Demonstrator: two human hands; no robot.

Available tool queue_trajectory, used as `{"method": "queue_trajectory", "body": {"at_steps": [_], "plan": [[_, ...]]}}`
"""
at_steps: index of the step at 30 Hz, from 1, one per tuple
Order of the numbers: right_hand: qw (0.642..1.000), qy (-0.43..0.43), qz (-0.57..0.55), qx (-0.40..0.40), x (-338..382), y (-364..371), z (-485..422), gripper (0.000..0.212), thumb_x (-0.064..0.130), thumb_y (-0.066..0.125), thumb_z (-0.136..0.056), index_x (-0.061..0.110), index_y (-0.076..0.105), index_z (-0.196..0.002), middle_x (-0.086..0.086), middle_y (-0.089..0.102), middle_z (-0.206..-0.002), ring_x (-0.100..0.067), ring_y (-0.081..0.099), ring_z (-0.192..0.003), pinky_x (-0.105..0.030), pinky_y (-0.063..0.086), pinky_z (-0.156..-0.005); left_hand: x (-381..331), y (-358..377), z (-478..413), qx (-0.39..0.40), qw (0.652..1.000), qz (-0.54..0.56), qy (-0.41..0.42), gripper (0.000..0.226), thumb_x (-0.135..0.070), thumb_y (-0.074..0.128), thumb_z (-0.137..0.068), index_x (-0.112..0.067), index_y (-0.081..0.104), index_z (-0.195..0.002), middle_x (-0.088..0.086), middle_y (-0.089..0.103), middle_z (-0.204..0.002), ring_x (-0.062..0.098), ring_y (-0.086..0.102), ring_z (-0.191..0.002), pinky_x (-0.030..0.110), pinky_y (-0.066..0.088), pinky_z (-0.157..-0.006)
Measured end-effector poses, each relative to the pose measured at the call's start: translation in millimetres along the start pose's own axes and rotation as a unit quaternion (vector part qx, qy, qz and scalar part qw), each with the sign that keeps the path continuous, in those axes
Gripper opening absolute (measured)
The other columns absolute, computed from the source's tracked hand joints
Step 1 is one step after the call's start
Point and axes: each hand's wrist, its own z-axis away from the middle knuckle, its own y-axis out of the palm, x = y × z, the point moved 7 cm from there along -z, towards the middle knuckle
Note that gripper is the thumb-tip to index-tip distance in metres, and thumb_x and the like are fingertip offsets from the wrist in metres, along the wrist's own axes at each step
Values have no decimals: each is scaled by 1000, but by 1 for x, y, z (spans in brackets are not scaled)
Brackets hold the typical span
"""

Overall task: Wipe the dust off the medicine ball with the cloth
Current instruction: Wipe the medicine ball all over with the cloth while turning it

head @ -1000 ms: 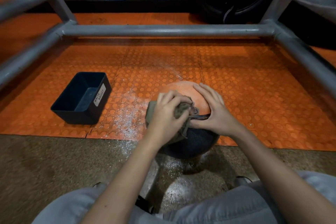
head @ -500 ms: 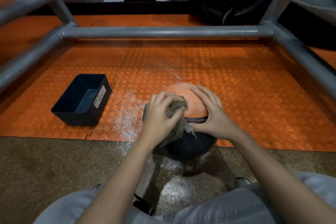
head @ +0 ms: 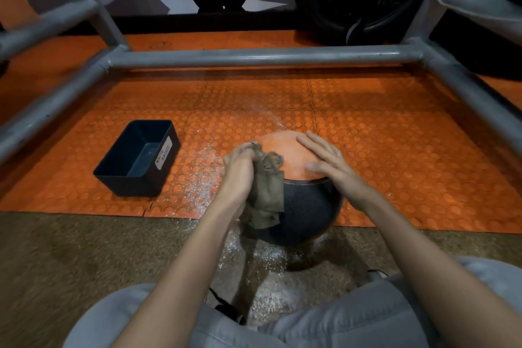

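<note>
Fingers (head: 243, 151) of our left hand (head: 238, 175) are curled round the cloth (head: 268, 195), bunching its upper part against the left side of the medicine ball (head: 308, 215). The olive-grey cloth hangs loose below the grip and drapes over the seam between the ball's orange upper half and its dark lower half. Fingers (head: 314, 142) of our right hand (head: 330, 164) lie straight and slightly spread, flat on the orange half at the upper right, with the palm against the ball; this hand grips nothing.

The medicine ball rests on the floor directly in front of our knees, on the line where the orange studded mat (head: 395, 164) meets the brown speckled floor (head: 84, 257).

White dust (head: 199, 186) is scattered on the mat just left of the ball, and more lies on the brown floor between the ball and our knees.

We note a dark rectangular bin (head: 132, 188) on the mat, well to the left of the ball, with a white label (head: 163, 156) on its right wall; the wording appears to read "waste basket". A grey tube frame (head: 254, 57) borders the mat on the far side and on both flanks.
</note>
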Motion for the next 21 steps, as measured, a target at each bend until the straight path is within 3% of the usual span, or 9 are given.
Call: {"method": "queue_trajectory", "body": {"at_steps": [2,3,5,7,11,13,15,18,21], "plan": [[1000,3,-22,8,3,-1,0,62,75,40,-64,57,42,-124,25,20,-151,-4,4,-143,-49,-5,-116,-6,13,13,71,997,4,10,31,-19,51,-88,-16,55,-118,8,54,-125,20,55,-111,35,45,-98],[1000,-3,-19,14,6,-2,0,62,78,41,-66,56,45,-123,23,20,-152,-6,4,-144,-50,-5,-116,-8,16,14,84,995,-38,36,41,-27,59,-85,-14,54,-124,7,57,-123,20,57,-110,37,47,-97],[999,-11,4,35,12,-3,1,58,82,48,-70,57,46,-121,22,17,-154,-10,0,-145,-53,-4,-115,-18,20,19,66,972,-191,122,65,-50,74,-68,-18,59,-123,2,59,-120,17,59,-107,38,49,-94],[996,-10,56,63,16,3,2,53,74,54,-66,63,42,-117,27,12,-151,-11,-6,-146,-60,-1,-114,-31,17,25,10,952,-249,177,54,-46,79,-67,-19,64,-112,-2,59,-111,12,58,-98,27,50,-86],[995,-40,94,3,24,3,5,60,64,74,-59,62,41,-109,30,19,-142,-1,2,-140,-51,4,-117,-28,4,23,41,988,-43,142,12,-27,66,-86,-20,65,-96,-5,63,-96,12,62,-91,19,53,-68],[996,-50,67,3,24,-3,3,58,39,83,-66,45,50,-114,25,25,-142,7,10,-132,-38,8,-118,-26,-16,10,-8,990,1,141,8,-22,59,-91,-21,65,-96,-6,64,-100,15,61,-98,25,54,-77],[997,-56,40,20,22,-9,1,55,30,69,-61,29,58,-115,21,33,-141,7,18,-131,-26,13,-114,-27,-25,-3,-31,983,-60,170,16,-25,58,-93,-25,61,-109,-8,58,-114,13,53,-113,29,44,-96],[998,-39,-21,35,17,-18,0,42,3,59,-70,19,65,-108,21,46,-131,4,32,-130,-20,28,-105,-19,3,-13,97,960,-181,192,51,-51,62,-82,-41,44,-128,-12,34,-140,8,29,-132,31,26,-107],[997,-11,-72,-6,8,-28,-5,50,-19,45,-80,19,66,-104,14,51,-129,-6,41,-127,-13,45,-88,-8,17,-10,178,936,-243,182,74,-61,62,-69,-53,26,-133,-26,16,-142,3,13,-134,39,17,-108]]}}
